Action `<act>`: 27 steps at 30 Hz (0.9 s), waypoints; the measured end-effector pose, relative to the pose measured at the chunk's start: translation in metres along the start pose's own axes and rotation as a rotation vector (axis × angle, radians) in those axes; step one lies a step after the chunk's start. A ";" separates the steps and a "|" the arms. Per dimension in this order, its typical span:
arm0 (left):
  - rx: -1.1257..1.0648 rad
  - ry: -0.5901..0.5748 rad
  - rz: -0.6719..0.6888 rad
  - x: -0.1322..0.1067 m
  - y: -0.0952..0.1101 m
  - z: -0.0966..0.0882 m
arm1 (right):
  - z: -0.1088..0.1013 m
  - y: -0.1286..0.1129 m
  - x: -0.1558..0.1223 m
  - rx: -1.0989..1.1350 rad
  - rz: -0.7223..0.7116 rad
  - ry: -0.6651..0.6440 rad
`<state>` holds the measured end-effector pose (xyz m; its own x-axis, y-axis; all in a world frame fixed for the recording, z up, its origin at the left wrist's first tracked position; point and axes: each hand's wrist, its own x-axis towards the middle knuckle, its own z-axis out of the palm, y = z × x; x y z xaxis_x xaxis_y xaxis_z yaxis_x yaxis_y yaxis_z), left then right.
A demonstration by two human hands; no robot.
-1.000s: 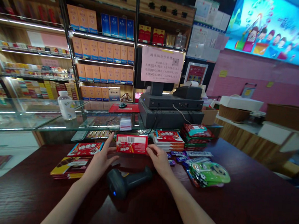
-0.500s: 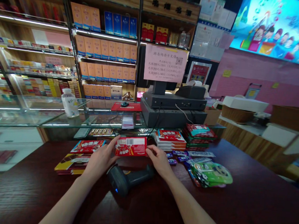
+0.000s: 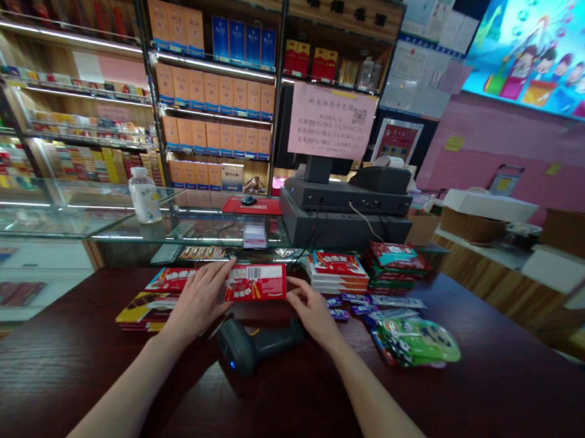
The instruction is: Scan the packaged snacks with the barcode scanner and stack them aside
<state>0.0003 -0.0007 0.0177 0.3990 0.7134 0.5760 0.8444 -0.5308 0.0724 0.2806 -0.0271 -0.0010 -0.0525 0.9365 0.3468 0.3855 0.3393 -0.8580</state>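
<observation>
A flat red chocolate box (image 3: 267,289) with a white barcode panel is held up above the dark wooden counter, barcode side towards me. My left hand (image 3: 201,299) grips its left end, thumb low and fingers along the upper corner. At the right edge, my right hand (image 3: 313,312) pinches the box between thumb and fingers. Just below the box a dark barcode scanner (image 3: 243,349) lies on the counter, a blue light on its head. Left of my left hand, and partly covered by it, are a red chocolate box (image 3: 167,278) and yellow-brown chocolate packs (image 3: 140,308).
Stacked red-and-white chocolate boxes (image 3: 337,272), dark red packs (image 3: 394,263), purple bars (image 3: 361,307) and green packets (image 3: 419,342) lie to the right. Behind stand a glass display counter (image 3: 206,230), a bottle (image 3: 144,197) and a cash register (image 3: 342,219) with its monitor.
The view has shifted slightly, so the surroundings appear a little further right. My left hand has turned a bit about the box's left end; both hands still hold it above the scanner.
</observation>
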 end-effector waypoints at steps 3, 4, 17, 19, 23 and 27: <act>0.053 0.015 -0.012 -0.001 0.001 -0.005 | -0.001 0.001 -0.001 0.040 -0.007 -0.043; 0.064 0.025 -0.011 -0.001 0.001 -0.007 | -0.002 0.001 -0.001 0.045 -0.008 -0.063; 0.123 0.089 -0.028 -0.007 -0.015 -0.013 | -0.018 -0.026 -0.027 -0.297 -0.197 -0.441; 0.126 0.097 -0.037 -0.007 -0.016 -0.014 | -0.015 -0.029 -0.029 -0.346 -0.229 -0.494; 0.140 0.101 -0.044 -0.008 -0.018 -0.016 | -0.004 -0.030 -0.032 -0.413 -0.305 -0.548; 0.139 0.100 -0.070 -0.009 -0.021 -0.016 | 0.002 -0.031 -0.033 -0.458 -0.335 -0.553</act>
<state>-0.0267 -0.0030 0.0238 0.3059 0.6939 0.6519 0.9128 -0.4084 0.0063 0.2687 -0.0681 0.0136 -0.6363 0.7402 0.2174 0.6028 0.6529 -0.4586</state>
